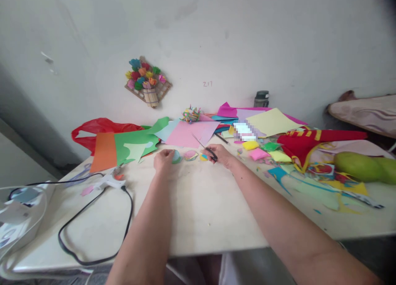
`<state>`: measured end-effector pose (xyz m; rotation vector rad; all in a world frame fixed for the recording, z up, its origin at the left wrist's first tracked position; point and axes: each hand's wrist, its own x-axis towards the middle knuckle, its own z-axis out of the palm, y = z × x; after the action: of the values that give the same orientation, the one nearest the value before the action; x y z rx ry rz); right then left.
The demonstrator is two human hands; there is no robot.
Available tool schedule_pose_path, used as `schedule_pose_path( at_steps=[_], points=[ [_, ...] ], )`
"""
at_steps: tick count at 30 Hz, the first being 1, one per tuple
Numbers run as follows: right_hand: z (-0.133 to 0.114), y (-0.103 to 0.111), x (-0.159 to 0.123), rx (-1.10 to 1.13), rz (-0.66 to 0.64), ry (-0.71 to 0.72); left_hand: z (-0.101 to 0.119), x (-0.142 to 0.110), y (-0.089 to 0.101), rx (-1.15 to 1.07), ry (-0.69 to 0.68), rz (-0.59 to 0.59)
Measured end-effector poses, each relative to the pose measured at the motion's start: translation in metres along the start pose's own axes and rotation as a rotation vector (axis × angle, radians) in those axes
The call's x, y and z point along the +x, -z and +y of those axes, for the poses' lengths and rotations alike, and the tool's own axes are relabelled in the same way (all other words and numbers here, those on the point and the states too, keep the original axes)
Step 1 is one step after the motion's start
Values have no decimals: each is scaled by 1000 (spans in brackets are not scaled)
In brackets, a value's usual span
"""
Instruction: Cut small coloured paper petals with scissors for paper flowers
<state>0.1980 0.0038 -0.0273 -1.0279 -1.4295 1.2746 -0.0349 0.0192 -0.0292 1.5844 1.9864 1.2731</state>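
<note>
On our counter (198, 219), at the left, a white glue gun (111, 181) with a black cord lies just beside the orange paper (104, 151). Next, our left hand (163, 160) pinches a small green-and-blue paper circle (176, 157) near the counter's middle. A pink paper circle (191, 154) lies between our hands. Our right hand (215, 154) grips the scissors (211, 153), their blades pointing up and left over the pink sheet (188, 132). Farther right, a green fruit (355, 165) rests near paper scraps (321, 190).

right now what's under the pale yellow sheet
Parts of a lilac sheet and a magenta sheet show past the edges of the pale yellow sheet. Whatever lies wholly beneath it is covered.
</note>
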Motion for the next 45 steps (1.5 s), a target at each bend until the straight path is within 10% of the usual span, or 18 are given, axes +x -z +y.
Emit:
schedule_pose_path(
  at_steps=[7,18,25,35,45],
  points=[
    [-8,-2,-3,-35,163,-32,5,-2,0,387,67,-35],
    [1,0,5,-146,298,-30,2,-1,2,293,76,-7],
    [1,12,7,-665,553,-69,4,-6,-2,354,-32,107],
    [-2,-3,2,-852,449,-55,21,-20,-35,452,-355,-51],
    [2,-6,0,-874,428,-55,20,-19,-39,430,-308,-140]
  ],
)
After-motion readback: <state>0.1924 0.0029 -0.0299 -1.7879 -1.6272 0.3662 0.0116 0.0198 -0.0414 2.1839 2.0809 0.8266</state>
